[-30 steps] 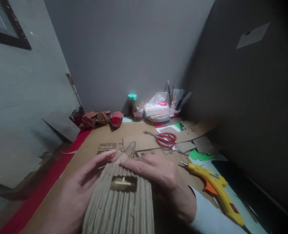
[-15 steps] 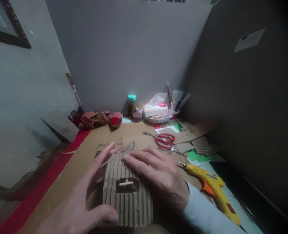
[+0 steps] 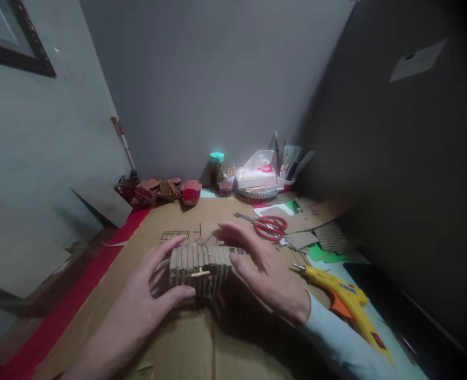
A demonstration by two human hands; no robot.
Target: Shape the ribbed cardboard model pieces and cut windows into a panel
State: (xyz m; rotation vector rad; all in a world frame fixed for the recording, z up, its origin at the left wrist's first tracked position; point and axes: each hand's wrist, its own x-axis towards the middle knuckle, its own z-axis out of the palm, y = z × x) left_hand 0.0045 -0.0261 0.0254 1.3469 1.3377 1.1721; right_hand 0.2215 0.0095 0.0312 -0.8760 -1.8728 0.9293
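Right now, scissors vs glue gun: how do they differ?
The scissors have red handles; the glue gun is yellow with an orange trigger. The scissors lie farther back, past the right hand; the glue gun lies nearer, to its right. Both lie flat, untouched.

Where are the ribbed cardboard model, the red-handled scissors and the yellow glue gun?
ribbed cardboard model [image 3: 199, 261], head view, ribbed top face
red-handled scissors [image 3: 270, 228], head view, red handle loops
yellow glue gun [image 3: 346, 301], head view, yellow body

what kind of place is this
Probably a home craft corner. Both hands, left hand and right hand, rest on a corrugated cardboard model; red scissors, a yellow glue gun and cardboard scraps lie on the cardboard-covered table.
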